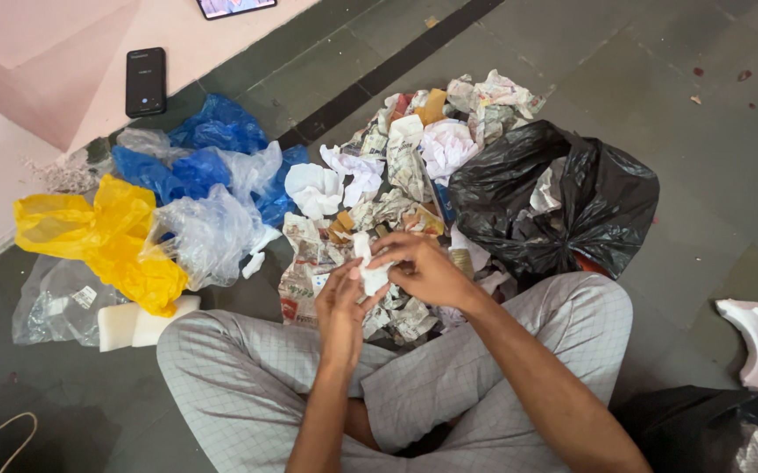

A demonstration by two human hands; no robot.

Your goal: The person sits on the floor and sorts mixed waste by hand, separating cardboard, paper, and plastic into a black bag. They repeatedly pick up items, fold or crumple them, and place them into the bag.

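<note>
— Holding what?
— Gripping a crumpled white paper scrap, fingers of left hand and right hand both clamped on it, above the crossed legs.
— Lying around?
— Sitting just behind, a heap of crumpled paper on the floor; spreading right, a black bag; piling left, yellow bag, blue bags.
</note>
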